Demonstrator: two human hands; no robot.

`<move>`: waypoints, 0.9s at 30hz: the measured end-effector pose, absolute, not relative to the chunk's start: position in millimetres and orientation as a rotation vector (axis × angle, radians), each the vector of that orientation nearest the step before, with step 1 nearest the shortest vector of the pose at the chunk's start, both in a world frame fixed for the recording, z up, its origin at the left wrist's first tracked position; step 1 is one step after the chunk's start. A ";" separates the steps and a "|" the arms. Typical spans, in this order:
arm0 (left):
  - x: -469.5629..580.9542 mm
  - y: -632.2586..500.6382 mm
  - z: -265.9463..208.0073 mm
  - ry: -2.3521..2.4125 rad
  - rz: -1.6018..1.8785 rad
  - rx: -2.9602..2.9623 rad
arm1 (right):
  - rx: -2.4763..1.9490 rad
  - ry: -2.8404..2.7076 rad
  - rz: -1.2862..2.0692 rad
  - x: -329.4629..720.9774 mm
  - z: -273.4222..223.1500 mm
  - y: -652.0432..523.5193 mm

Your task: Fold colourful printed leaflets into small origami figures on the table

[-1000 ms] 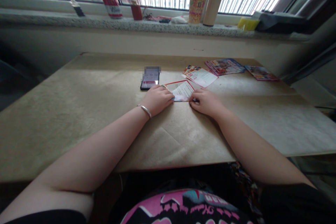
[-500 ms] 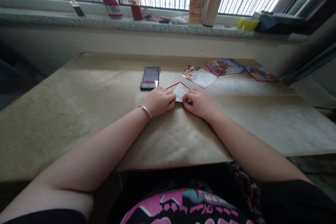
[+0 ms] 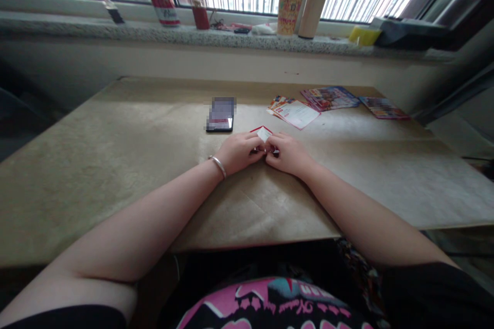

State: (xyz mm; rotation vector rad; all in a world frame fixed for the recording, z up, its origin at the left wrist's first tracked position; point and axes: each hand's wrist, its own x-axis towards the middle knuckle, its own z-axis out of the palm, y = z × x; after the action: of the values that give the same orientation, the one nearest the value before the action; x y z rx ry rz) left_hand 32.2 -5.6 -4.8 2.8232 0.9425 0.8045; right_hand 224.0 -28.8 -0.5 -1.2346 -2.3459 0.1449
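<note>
A small sheet of printed paper (image 3: 264,133), white with a red edge, lies on the table between my hands; only its far corner shows. My left hand (image 3: 243,151), with a silver bangle at the wrist, pinches the near left part of the paper. From the other side my right hand (image 3: 287,153) pinches the near right part, its fingertips almost meeting the left ones. How the paper is folded under the fingers is hidden. Just beyond my left hand lies a phone (image 3: 221,114) with its screen lit and blurred.
Printed sheets (image 3: 295,113) lie beyond my right hand, with colourful leaflets (image 3: 330,98) and another leaflet (image 3: 383,107) further right. On the windowsill (image 3: 231,38) stand a red can (image 3: 164,6), a red bottle (image 3: 200,15), a patterned cup (image 3: 289,10) and a tube (image 3: 314,0).
My hands have come closer together over the paper, the left moving right and slightly nearer to me. Less of the paper shows now, and its far corner sits a bit lower.
</note>
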 end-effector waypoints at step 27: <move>21.1 1.2 -6.7 1.121 0.891 2.663 | -1.341 -2.404 0.181 274.2 1.6 -13.3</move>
State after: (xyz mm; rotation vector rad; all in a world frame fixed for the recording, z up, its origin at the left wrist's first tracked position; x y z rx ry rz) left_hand 21.1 1.2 -6.7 2.6631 1.1215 0.8906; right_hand 274.2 -13.3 1.6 -1.3409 -2.4040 0.1808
